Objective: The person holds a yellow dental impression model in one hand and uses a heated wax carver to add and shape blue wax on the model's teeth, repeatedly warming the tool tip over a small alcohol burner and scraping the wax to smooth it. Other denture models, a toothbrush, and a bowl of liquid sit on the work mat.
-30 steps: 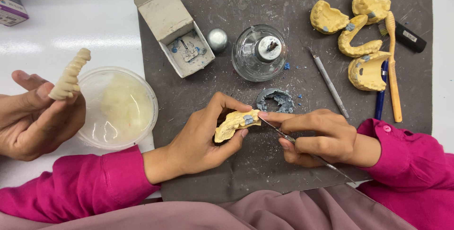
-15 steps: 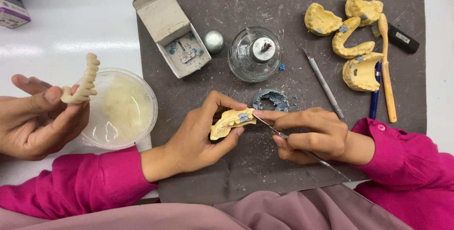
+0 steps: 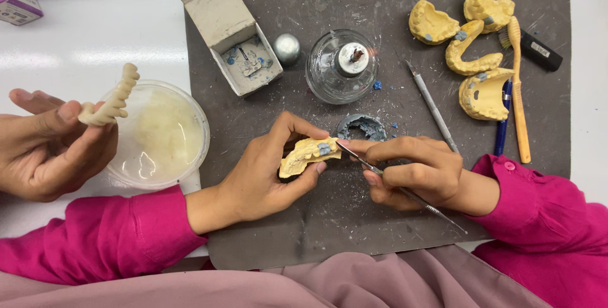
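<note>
My left hand (image 3: 269,172) grips a yellow plaster dental cast (image 3: 308,154) with a patch of blue-grey wax on it, held just above a dark grey mat (image 3: 329,232). My right hand (image 3: 415,172) holds a thin metal carving tool (image 3: 405,191) like a pen, its tip touching the wax on the cast. Right behind the cast a grey wax arch (image 3: 362,127) lies on the mat. At the left edge another person's hand (image 3: 47,146) holds up a cream row of teeth (image 3: 111,105).
A clear round tub (image 3: 161,134) sits left of the mat. On the mat: an open cardboard box (image 3: 231,35), a metal ball (image 3: 287,48), a glass spirit lamp (image 3: 342,67), a second metal tool (image 3: 432,105), several yellow casts (image 3: 465,48), an orange toothbrush (image 3: 519,92), a black lighter (image 3: 538,51).
The other person's hand has tilted the cream tooth row and shifted it slightly. My hands stay together on the cast, tool tip at the wax.
</note>
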Available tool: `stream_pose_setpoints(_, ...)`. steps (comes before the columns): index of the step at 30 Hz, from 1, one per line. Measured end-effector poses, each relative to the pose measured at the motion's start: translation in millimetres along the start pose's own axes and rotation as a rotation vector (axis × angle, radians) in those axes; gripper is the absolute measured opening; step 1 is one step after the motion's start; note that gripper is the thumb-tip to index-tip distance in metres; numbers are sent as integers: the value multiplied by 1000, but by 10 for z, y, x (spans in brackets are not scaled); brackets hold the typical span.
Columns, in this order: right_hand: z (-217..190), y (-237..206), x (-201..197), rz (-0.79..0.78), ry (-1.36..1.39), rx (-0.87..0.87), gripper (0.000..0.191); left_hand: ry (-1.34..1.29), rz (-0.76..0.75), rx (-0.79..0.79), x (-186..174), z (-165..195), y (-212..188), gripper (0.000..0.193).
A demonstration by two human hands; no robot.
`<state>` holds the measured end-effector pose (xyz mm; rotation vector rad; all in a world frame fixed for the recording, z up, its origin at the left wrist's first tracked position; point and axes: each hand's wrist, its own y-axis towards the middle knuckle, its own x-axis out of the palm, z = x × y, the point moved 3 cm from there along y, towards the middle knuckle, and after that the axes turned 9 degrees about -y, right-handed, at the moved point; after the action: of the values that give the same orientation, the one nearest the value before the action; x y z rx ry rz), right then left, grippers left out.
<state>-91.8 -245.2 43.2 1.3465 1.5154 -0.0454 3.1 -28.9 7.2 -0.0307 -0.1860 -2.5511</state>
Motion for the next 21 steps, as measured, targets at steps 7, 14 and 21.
stream_pose_setpoints(7,39,-51,-13,-13,93,47,28,7,11,5,11,6,17,37)
stream_pose_setpoints(14,214,3,-109,93,310,158,23,25,40,17,-7,12,42,36)
stream_pose_setpoints(21,281,132,-242,186,339,198,24,49,48,36,-13,9,52,36)
